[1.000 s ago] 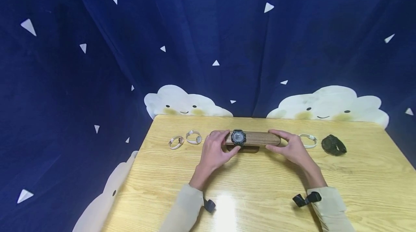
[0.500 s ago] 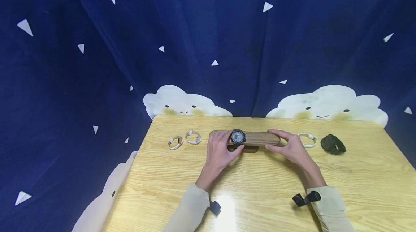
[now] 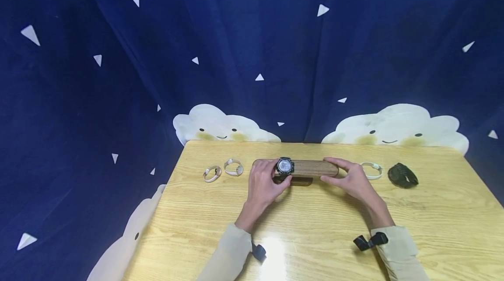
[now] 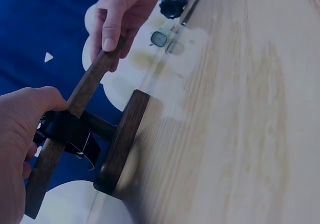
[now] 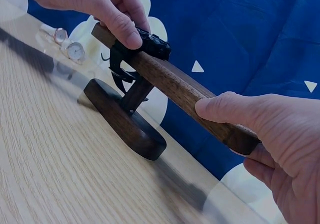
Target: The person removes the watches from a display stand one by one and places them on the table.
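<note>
A black digital wristwatch (image 3: pixel 285 166) with a round face sits across the bar of a dark wooden T-shaped watch stand (image 3: pixel 315 167), left of the bar's middle. My left hand (image 3: pixel 263 182) grips the watch at its left side, thumb on the near edge and fingers over the far one. In the right wrist view the watch's strap (image 5: pixel 116 63) hangs below the bar, its ends apart. The bar's right end is pinched between thumb and fingers of my right hand (image 3: pixel 352 179). The stand's base (image 5: pixel 125 121) rests on the table beneath.
Two small watches with pale straps, one watch (image 3: pixel 212 174) and another watch (image 3: pixel 234 167), lie to the left. Right of the stand are a white-strapped watch (image 3: pixel 372 170) and a dark watch (image 3: pixel 402 176). A blue curtain (image 3: pixel 252 53) hangs behind the wooden table (image 3: pixel 315 237).
My left hand first moved right against the watch, then slightly back left. The watch has shifted a little left along the bar. My right hand has stayed at the bar's end.
</note>
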Demonstrator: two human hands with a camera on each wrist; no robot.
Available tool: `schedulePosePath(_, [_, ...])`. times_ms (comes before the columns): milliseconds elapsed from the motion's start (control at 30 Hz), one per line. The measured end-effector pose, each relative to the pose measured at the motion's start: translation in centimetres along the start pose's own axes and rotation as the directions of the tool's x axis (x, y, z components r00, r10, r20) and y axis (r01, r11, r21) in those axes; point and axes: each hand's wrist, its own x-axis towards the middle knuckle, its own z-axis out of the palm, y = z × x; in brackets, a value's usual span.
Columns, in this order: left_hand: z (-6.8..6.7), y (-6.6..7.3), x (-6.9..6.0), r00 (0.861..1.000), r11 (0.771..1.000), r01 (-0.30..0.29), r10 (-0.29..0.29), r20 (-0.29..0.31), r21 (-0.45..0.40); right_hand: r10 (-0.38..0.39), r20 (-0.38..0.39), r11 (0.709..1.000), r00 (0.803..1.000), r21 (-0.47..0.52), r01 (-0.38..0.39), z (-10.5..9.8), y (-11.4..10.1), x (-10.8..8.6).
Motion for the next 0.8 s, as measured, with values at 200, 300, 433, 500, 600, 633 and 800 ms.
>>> schedulePosePath(200, [-0.1, -0.4, 0.0, 1.0, 0.999, 0.013, -0.014, -0.009, -0.032, 0.014, 0.011, 1.0, 1.0, 0.013, -0.014, 0.0, 0.1, -0.2])
schedulePosePath(300, [-0.2, -0.6, 0.0, 1.0, 0.998, 0.031, -0.031, 0.002, -0.045, 0.015, 0.016, 1.0, 1.0, 0.01, -0.015, 0.0, 0.2, -0.2])
schedulePosePath(433, [-0.4, -0.7, 0.0, 0.999, 0.997, 0.042, -0.041, 0.011, -0.06, 0.017, 0.014, 1.0, 1.0, 0.008, -0.017, 0.0, 0.2, -0.2])
schedulePosePath(500, [-0.4, -0.8, 0.0, 0.999, 0.997, 0.04, -0.04, 0.002, -0.069, 0.019, 0.014, 1.0, 1.0, 0.008, -0.019, 0.0, 0.2, -0.2])
schedulePosePath(600, [-0.4, -1.1, 0.0, 0.999, 0.996, 0.031, -0.033, -0.021, -0.084, 0.017, 0.017, 1.0, 1.0, 0.008, -0.017, 0.0, 0.1, -0.1])
schedulePosePath(633, [-0.4, -1.2, 0.0, 0.999, 0.996, 0.028, -0.03, -0.027, -0.085, 0.015, 0.017, 1.0, 1.0, 0.008, -0.015, 0.0, 0.1, -0.1])
schedulePosePath(800, [-0.6, -1.6, 0.1, 0.999, 0.996, 0.018, -0.022, -0.044, -0.088, 0.003, 0.014, 1.0, 1.0, 0.013, -0.003, 0.0, 0.1, 0.0])
